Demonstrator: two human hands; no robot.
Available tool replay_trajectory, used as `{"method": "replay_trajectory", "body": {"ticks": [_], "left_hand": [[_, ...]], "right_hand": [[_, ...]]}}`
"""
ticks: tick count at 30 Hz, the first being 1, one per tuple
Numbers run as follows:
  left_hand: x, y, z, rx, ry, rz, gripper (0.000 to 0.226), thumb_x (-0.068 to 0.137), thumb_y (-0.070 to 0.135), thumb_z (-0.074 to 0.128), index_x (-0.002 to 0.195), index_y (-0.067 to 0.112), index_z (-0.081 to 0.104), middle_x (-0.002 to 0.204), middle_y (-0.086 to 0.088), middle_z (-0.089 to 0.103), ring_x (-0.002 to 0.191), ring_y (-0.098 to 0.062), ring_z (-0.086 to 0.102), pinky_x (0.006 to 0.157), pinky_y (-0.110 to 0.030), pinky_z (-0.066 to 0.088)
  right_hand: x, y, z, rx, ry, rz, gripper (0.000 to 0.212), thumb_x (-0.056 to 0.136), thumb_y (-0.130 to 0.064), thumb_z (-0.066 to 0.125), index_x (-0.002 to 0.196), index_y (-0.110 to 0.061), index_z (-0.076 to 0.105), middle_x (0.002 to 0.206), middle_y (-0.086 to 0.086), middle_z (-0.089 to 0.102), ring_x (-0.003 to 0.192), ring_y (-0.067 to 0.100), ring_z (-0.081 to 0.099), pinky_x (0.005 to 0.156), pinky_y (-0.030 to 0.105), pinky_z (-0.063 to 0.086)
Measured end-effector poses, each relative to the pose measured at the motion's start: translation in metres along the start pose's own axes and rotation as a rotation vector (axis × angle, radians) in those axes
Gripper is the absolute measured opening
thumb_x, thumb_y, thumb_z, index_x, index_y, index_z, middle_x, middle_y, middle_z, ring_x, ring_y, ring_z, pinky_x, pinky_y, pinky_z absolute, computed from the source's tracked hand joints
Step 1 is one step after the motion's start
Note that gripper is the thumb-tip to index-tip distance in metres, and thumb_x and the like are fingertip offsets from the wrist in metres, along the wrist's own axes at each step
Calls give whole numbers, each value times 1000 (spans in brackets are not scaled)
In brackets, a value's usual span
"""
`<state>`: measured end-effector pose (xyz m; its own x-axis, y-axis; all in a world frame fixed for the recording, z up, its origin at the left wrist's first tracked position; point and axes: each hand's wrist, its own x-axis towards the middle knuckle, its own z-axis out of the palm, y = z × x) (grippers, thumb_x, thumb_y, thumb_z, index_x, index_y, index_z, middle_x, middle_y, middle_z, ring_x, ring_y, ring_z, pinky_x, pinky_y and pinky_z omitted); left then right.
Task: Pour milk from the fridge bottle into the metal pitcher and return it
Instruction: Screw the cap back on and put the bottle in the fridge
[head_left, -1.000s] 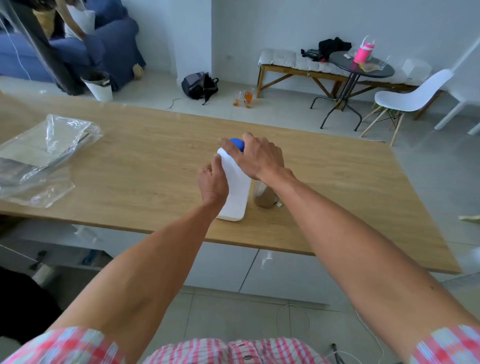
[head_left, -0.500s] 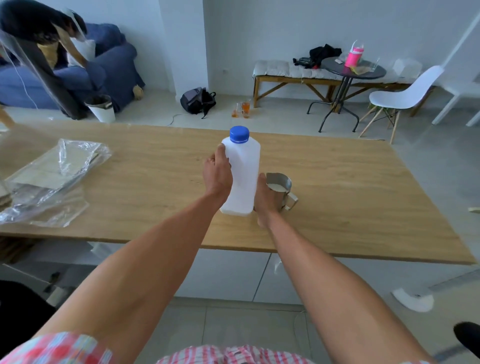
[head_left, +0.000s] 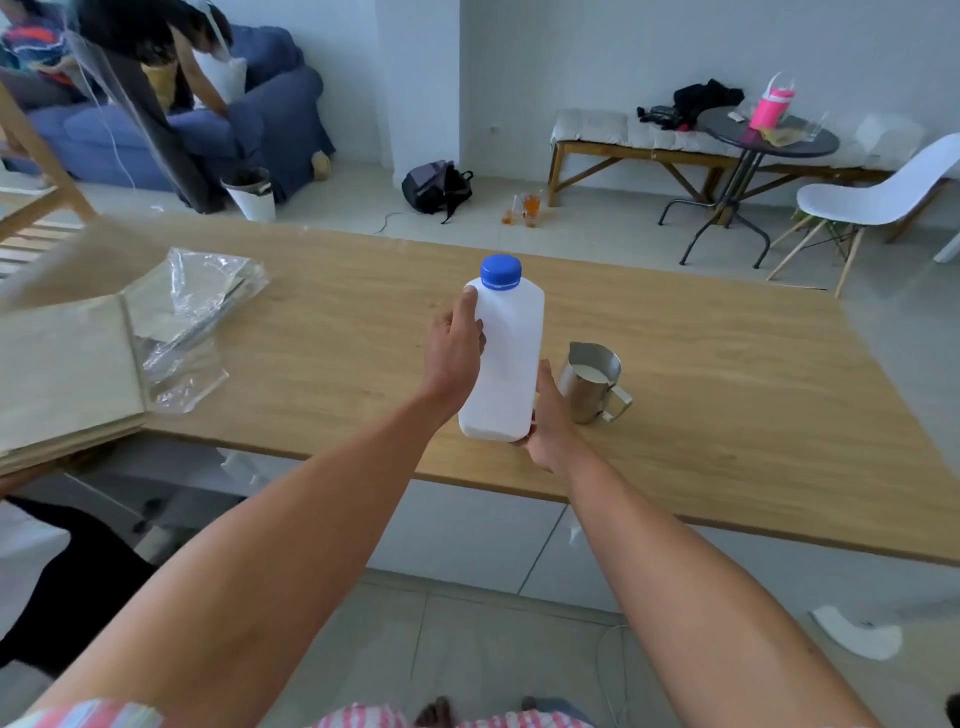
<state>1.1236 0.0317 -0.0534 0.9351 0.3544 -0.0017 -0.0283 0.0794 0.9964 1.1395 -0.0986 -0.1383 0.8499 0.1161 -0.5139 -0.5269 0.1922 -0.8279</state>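
Note:
A white milk bottle (head_left: 506, 358) with its blue cap (head_left: 500, 270) screwed on is held upright just above the wooden table (head_left: 727, 395). My left hand (head_left: 454, 351) grips the bottle's left side near the shoulder. My right hand (head_left: 548, 421) cups the bottle's bottom right corner from below. Immediately right of the bottle stands the metal pitcher (head_left: 592, 382) on the table, with white milk visible inside and its handle pointing right.
Crumpled clear plastic (head_left: 197, 312) and flat pale boards (head_left: 62, 369) lie on the table's left part. Beyond the table are a blue sofa (head_left: 249, 124) with people by it, a backpack (head_left: 436, 187), a bench, a round dark table (head_left: 763, 140) and a white chair (head_left: 878, 197).
My right hand left the blue cap and dropped to the bottle's base. The bottle, standing on the table a second ago, is now lifted slightly. The pitcher came into full view.

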Motion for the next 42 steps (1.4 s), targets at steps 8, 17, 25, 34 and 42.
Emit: {"method": "replay_trajectory", "body": {"ticks": [8,17,25,34,42], "left_hand": [[-14,-12,-21,9,234,-45,45,96,42,48,68,17,22,65,-4,24,57,-18,25,58,-35,23],[-64,-8,-71,-23,610,12,46,95,41,50,58,24,28,57,0,27,52,-16,24,55,-34,21],[-157,11,-153,-33,949,92,44,96,43,49,62,18,35,53,0,29,49,-14,26,52,-30,22],[-321,34,-260,-19,1285,174,65,101,38,49,39,29,34,43,11,30,41,-10,27,50,-26,24],[-496,50,-339,109,1571,194,65,100,39,47,38,28,32,41,13,30,42,-10,26,51,-31,23]], "right_hand": [[19,13,6,-175,-197,1,49,93,-72,37,94,-42,76,101,-5,80,80,13,75,62,29,52],[4,37,54,-267,-502,147,60,87,-66,54,118,-18,72,107,4,78,81,28,76,60,35,55],[-72,83,129,-453,-777,172,54,97,-65,48,128,-25,66,108,1,75,84,20,72,73,40,55],[-222,175,217,-512,-1103,212,51,105,-54,42,128,-16,67,122,14,74,114,36,69,102,62,51],[-383,280,262,-705,-1344,302,55,96,-67,46,118,-23,70,108,3,78,92,23,74,71,37,57]]}}
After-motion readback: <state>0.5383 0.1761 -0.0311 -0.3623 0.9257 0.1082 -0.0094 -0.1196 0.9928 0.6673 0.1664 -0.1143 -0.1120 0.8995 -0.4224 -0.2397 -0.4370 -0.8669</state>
